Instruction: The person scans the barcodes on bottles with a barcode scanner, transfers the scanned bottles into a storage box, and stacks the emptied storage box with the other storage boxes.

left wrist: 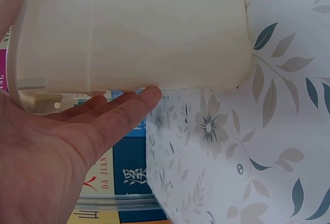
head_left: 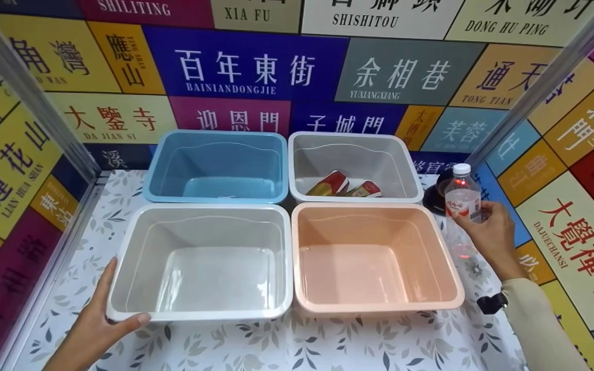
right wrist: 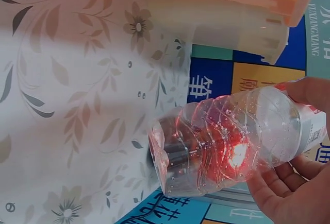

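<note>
My right hand [head_left: 494, 232] grips a clear plastic bottle [head_left: 463, 198] with a white cap and a red-and-white label, to the right of the peach bin [head_left: 377, 308]. In the right wrist view the bottle's ribbed lower part [right wrist: 227, 141] shows a red glow, and the fingers hold it around the label. My left hand [head_left: 102, 314] touches the left front corner of the light grey bin [head_left: 199, 313], thumb by the front rim. In the left wrist view its fingers [left wrist: 118, 118] lie straight along the bin's outer wall [left wrist: 134, 33].
Behind stand a blue bin [head_left: 214, 198] and a second grey bin [head_left: 353, 138]; two red-and-yellow cartons or cans [head_left: 330, 184] lie in the latter. A dark round object [head_left: 433, 198] sits behind the bottle. Walls with printed signs [head_left: 245, 62] enclose the flower-patterned table [head_left: 214, 345].
</note>
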Action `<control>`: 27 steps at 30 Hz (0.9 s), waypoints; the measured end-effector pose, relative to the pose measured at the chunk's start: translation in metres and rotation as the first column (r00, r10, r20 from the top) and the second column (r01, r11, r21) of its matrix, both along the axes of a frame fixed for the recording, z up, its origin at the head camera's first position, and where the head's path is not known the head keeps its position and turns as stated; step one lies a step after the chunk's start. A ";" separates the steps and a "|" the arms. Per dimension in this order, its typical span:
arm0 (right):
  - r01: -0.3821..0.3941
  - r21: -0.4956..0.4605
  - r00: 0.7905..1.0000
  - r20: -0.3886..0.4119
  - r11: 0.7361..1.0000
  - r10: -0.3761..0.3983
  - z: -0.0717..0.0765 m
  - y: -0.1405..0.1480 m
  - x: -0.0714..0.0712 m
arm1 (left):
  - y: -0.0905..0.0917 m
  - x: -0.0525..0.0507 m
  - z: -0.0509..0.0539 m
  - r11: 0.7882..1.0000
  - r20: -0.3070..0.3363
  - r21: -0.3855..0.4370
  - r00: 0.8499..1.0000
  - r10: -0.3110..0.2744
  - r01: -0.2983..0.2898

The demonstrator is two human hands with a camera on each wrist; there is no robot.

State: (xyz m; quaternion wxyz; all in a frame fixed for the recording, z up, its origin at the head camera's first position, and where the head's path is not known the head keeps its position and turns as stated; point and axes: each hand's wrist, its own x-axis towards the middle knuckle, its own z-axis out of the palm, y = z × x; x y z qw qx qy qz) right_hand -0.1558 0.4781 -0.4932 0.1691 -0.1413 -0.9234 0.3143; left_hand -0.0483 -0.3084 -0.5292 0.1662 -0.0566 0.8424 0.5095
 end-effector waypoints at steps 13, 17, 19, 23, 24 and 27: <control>0.092 -0.036 0.995 0.033 0.995 -0.090 -0.010 0.001 -0.004 | 0.000 0.001 -0.001 1.000 -0.024 0.016 1.000 -0.001 0.001; 0.100 -0.040 0.994 0.041 0.994 -0.099 -0.014 0.002 -0.005 | 0.000 0.000 -0.001 1.000 -0.018 0.022 1.000 0.000 0.001; 0.111 -0.042 0.993 0.043 0.993 -0.109 -0.017 0.002 -0.006 | 0.000 0.000 -0.001 1.000 -0.009 0.017 1.000 0.001 -0.001; 0.141 -0.051 0.989 0.045 0.989 -0.139 -0.021 0.001 -0.008 | 0.000 -0.002 -0.001 1.000 0.020 0.002 1.000 0.007 -0.007; 0.147 -0.050 0.988 0.045 0.988 -0.145 -0.022 0.001 -0.008 | 0.000 -0.002 -0.001 1.000 0.026 0.000 1.000 0.009 -0.009; 0.160 -0.045 0.986 0.043 0.986 -0.158 -0.024 0.001 -0.009 | 0.000 -0.003 0.000 1.000 0.042 0.005 0.999 0.013 -0.014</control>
